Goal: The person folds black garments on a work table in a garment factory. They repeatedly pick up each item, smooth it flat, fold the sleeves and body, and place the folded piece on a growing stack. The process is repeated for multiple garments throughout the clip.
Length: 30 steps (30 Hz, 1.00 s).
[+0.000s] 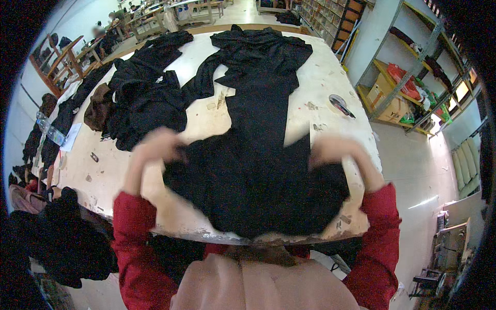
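Note:
Black fabric [255, 186] lies spread at the near edge of a worn, pale table [201, 128]. My left hand [162, 145], blurred, is at its upper left edge with the fingers partly hidden by the cloth. At its upper right side is my right hand [333, 149], blurred too. Whether the fingers grip the cloth cannot be told. More black cloth [263, 58] extends from it to the far side of the table, with a narrow strip reaching left to a crumpled black garment pile [143, 97].
A tape roll or dispenser [341, 105] lies at the right of the table. To the left are a clear plastic bottle [51, 130], paper [71, 137] and brown cloth [97, 108]. A dark cloth heap [62, 240] is beside me at lower left. Metal shelving [403, 81] stands at right.

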Available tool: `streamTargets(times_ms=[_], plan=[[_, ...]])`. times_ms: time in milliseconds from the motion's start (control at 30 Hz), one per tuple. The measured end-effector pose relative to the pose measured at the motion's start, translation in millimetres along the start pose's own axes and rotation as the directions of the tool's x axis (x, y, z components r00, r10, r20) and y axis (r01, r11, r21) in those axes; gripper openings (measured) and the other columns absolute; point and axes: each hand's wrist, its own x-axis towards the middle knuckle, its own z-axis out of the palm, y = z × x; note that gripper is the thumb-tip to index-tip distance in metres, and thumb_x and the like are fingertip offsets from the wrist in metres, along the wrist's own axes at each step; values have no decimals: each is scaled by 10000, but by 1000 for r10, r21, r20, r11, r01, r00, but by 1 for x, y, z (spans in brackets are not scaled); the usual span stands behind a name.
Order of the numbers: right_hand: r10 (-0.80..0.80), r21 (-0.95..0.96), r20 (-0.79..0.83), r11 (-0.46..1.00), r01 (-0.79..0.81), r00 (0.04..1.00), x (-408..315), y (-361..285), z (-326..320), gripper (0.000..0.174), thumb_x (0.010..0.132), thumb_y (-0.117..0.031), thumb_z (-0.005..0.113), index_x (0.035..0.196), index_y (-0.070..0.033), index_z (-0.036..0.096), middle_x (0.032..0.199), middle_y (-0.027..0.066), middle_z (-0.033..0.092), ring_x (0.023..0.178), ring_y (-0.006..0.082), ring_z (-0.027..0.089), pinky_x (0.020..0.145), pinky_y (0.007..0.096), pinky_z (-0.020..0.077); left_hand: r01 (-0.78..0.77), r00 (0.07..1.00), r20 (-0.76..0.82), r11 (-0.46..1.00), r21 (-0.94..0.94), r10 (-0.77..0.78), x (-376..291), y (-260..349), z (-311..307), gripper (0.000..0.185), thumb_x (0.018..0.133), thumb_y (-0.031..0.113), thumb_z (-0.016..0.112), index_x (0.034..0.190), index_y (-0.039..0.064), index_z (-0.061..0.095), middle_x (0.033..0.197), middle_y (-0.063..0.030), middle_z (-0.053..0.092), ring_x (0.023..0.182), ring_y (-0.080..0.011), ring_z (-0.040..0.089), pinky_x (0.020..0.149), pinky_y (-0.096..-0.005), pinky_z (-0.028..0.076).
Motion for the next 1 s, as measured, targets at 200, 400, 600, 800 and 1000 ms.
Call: streamTargets(times_ms=[200, 400, 600, 800, 1000], plan=[[22, -2, -985, 991, -132, 173, -25, 76, -162, 322, 956, -209, 536, 1249, -81, 574, 1163, 115, 649, 1081, 278, 607, 938, 366, 453, 58, -78, -983, 983, -172, -167, -4, -107, -115, 618, 762, -24, 676, 1314, 215, 534, 829, -52, 538, 730, -212, 548, 745, -273, 480], [-296, -423, -892, 813, -401, 342, -40, 47, -118, 762, 699, 155, 382, 1343, -218, 545, 1336, 95, 495, 1224, 265, 484, 1045, 341, 355, -68, 187, -982, 997, -48, -34, -33, -84, -98, 609, 663, -131, 561, 1166, 194, 674, 816, -66, 493, 790, -206, 523, 733, -251, 421], [246, 153, -789, 966, -207, 564, -31, 4, 22, 743, 725, 186, 399, 1302, -242, 590, 1316, 106, 502, 1067, 260, 565, 919, 329, 458, 297, 609, -770, 955, 0, -190, -95, -47, 23, 629, 685, -97, 555, 1187, 262, 677, 855, -72, 488, 835, -242, 511, 800, -337, 406], [403, 470, -671, 880, -63, 622, -43, 2, 165, 549, 771, 144, 515, 1180, -182, 683, 1362, 111, 444, 889, 181, 542, 857, 290, 459, 325, 779, -461, 902, -284, -426, -101, 27, 141, 805, 641, -193, 565, 1298, 273, 585, 1165, -124, 489, 1067, -311, 477, 964, -393, 421], [675, 643, -637, 732, -225, 372, -61, -24, 188, 249, 931, -79, 489, 1108, -59, 662, 1183, 124, 537, 861, 190, 535, 804, 303, 457, 379, 519, -629, 815, -438, -579, -105, 69, 190, 431, 895, 38, 502, 1288, 193, 583, 1267, -119, 505, 1185, -266, 473, 963, -395, 404]])
